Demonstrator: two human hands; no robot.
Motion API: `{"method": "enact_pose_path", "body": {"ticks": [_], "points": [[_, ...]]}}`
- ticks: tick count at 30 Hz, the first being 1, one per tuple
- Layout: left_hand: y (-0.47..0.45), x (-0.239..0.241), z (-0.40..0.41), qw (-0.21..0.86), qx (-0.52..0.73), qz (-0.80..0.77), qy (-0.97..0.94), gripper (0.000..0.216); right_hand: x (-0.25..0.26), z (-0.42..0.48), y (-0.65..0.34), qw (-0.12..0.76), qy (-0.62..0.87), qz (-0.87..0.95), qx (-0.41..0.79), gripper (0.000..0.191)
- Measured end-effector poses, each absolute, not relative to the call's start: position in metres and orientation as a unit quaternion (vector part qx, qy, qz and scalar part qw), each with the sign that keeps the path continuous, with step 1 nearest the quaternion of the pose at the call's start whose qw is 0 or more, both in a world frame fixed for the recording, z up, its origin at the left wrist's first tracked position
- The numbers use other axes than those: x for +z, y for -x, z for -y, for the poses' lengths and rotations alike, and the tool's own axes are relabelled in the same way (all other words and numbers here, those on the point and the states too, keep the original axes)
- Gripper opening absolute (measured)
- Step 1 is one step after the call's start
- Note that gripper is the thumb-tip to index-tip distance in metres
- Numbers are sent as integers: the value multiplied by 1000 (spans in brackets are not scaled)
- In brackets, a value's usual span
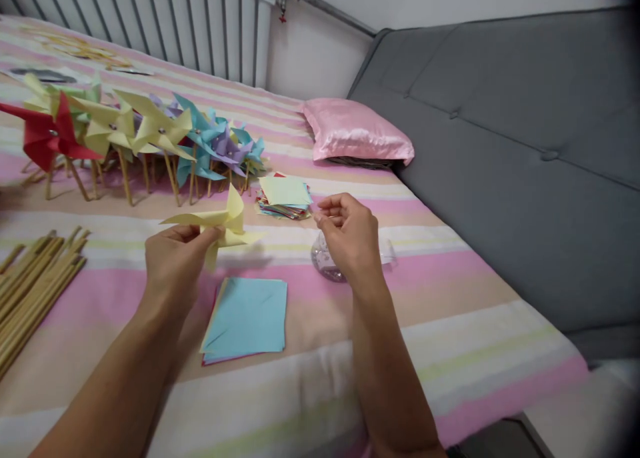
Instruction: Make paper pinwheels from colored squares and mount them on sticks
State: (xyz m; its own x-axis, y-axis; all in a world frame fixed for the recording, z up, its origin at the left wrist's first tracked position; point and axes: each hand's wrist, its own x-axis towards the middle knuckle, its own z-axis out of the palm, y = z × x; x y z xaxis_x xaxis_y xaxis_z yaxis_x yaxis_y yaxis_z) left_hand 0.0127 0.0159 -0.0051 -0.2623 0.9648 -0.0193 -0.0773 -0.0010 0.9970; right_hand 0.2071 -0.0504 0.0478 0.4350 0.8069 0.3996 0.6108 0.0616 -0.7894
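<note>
A pale yellow paper pinwheel (233, 219) with folded blades is pinched between the thumb and fingers of my left hand (174, 266). It is held above the bed, with no stick visible on it. My right hand (351, 237) is raised over a small clear plastic bag (324, 263) that has small shiny bits inside. Its thumb and index finger come together in a pinch; whatever they hold, if anything, is too small to make out. Between my forearms lies a stack of square paper sheets (250, 317), blue on top. Another stack of coloured paper squares (285, 193) sits beyond my hands.
Several finished pinwheels on sticks (161, 130) in red, yellow, blue and purple lie in a row at the left. Bare wooden sticks (43, 278) are bundled nearer me. A pink pillow (357, 133) rests by the grey padded headboard (500, 145) on the striped bedsheet (320, 365).
</note>
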Motion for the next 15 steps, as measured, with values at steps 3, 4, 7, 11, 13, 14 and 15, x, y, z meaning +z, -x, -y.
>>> {"method": "enact_pose_path", "body": {"ticks": [3,4,7,11,13,14,15], "points": [[-15,-5,-17,448,578,-544,-412,18,49,70,-226,476,713,509,71,13],[-16,-5,-17,446,579,-544,-412,19,48,79,-235,462,727,505,64,14],[-19,-5,-17,430,585,-547,-416,19,32,115,-270,404,791,458,37,13],[-21,-6,-17,414,586,-553,-424,17,-7,151,-309,309,862,400,42,16],[-21,-8,-18,411,584,-554,-428,16,-27,154,-318,312,858,405,46,21],[-21,-8,-18,408,583,-555,-430,16,-35,153,-320,317,854,410,49,23],[-21,-9,-19,404,582,-558,-433,16,-43,150,-321,322,850,415,50,26]]}}
